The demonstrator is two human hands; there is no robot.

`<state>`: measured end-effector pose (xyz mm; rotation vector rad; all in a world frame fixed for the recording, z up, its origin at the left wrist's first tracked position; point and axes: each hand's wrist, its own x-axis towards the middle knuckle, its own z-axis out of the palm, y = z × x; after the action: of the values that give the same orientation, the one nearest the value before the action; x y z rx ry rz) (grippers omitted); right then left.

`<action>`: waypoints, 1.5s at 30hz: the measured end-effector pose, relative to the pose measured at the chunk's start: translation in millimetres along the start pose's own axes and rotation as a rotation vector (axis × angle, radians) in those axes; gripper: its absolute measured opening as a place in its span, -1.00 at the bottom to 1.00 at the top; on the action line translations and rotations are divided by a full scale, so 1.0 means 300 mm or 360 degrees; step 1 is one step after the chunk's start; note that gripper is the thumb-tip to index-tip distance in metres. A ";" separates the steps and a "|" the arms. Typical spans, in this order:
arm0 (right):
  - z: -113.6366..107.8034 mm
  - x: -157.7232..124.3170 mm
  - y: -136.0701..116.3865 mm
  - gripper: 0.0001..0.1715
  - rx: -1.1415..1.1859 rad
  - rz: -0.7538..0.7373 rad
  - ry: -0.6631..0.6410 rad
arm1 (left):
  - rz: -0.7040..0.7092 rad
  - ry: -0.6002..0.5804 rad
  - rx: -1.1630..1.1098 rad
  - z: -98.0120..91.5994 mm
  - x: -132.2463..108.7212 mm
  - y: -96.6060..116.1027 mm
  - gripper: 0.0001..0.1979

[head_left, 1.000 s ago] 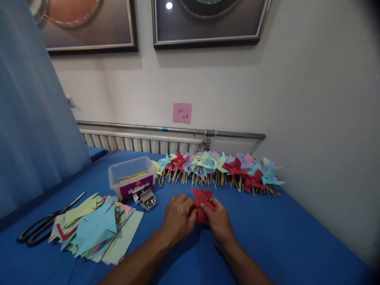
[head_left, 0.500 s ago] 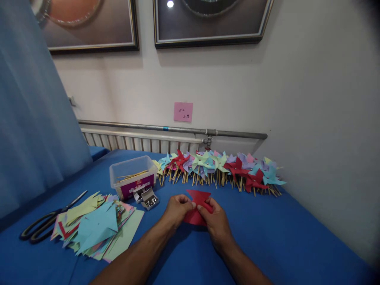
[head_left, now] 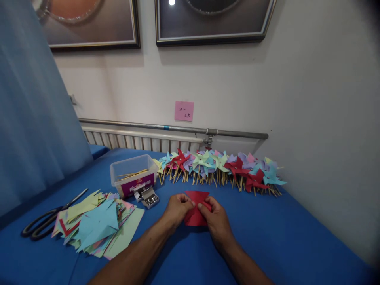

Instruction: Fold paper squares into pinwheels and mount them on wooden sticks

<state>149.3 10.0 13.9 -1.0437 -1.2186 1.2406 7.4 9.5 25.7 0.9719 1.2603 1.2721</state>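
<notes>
Between my two hands is a sheet of red paper (head_left: 196, 217), held just above the blue tabletop. My left hand (head_left: 177, 209) pinches its left side between thumb and fingers. On the other side, my right hand (head_left: 216, 217) grips it, thumb pressed near the middle. The paper's sides curve inward, and parts of it are hidden behind the fingers. Up and left of my left hand sits a small open box of metal pushpins (head_left: 151, 198), with a second small box (head_left: 138, 193) against it.
Finished pinwheels (head_left: 208, 162) on sticks line the back by the wall. A clear plastic tub (head_left: 133, 163) holds thin sticks. At left lie a pile of cut coloured paper (head_left: 99, 225) and black-handled scissors (head_left: 50, 217). A blue curtain (head_left: 35, 118) hangs at far left.
The red paper's upper edge has shifted slightly left, and my right fingers have moved a little on it. Both hands keep their hold; the view has tilted slightly.
</notes>
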 end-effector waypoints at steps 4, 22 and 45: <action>-0.001 -0.002 -0.007 -0.58 0.0001 -0.0004 -0.0021 | 0.0005 0.0009 0.0069 -0.001 -0.001 0.004 -0.82; -0.015 0.009 -0.004 -0.53 0.0296 0.0033 -0.0055 | 0.0028 -0.0005 0.0147 -0.006 0.006 -0.006 -0.93; -0.020 0.012 -0.001 -0.42 0.0135 0.0069 -0.0133 | -0.0025 -0.0052 0.0066 -0.001 -0.014 0.012 -0.89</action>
<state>155.2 14.2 13.8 -0.9689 -1.2014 1.3697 7.3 5.5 29.6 1.0063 1.2712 1.2176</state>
